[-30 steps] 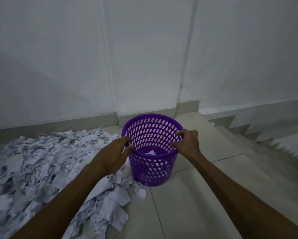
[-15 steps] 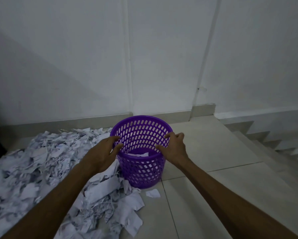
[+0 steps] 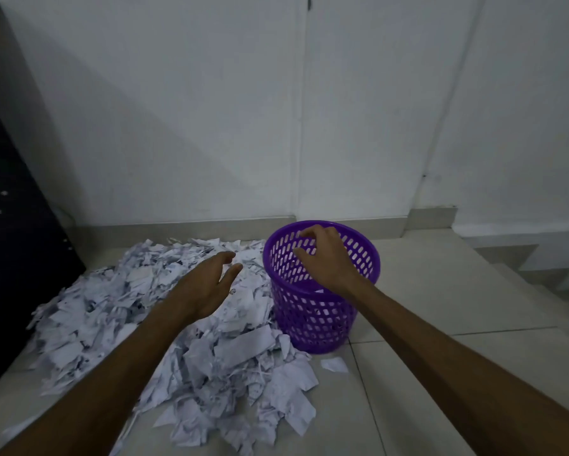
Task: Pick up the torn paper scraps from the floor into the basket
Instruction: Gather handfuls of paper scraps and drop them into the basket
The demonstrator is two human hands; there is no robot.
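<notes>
A purple basket (image 3: 322, 311) with lots of little holes stands upright on the floor (image 3: 424, 373), close to the white wall (image 3: 211, 110). A bit of white paper shows inside it, low down. The big pile of torn paper scraps (image 3: 164, 324) lies on the floor to the left of the basket, and the edge of the pile touches the bottom of the basket. One small scrap (image 3: 334, 364) lies by itself on the tiles, just in front of the basket. The right hand (image 3: 322, 258) is up over the open top of the basket. Its fingers are bent a little and hang down, and there is nothing in them. I cannot tell if the fingers touch the rim. The left hand (image 3: 207, 284) is held above the pile of scraps, left of the basket and apart from it. Its palm faces sideways, its fingers are stretched out with a gap by the thumb, and it holds nothing. Both arms are bare and reach out from the bottom of the picture. A big dark thing (image 3: 10, 258) stands at the far left beside the pile. Steps (image 3: 546, 274) go down on the right side
</notes>
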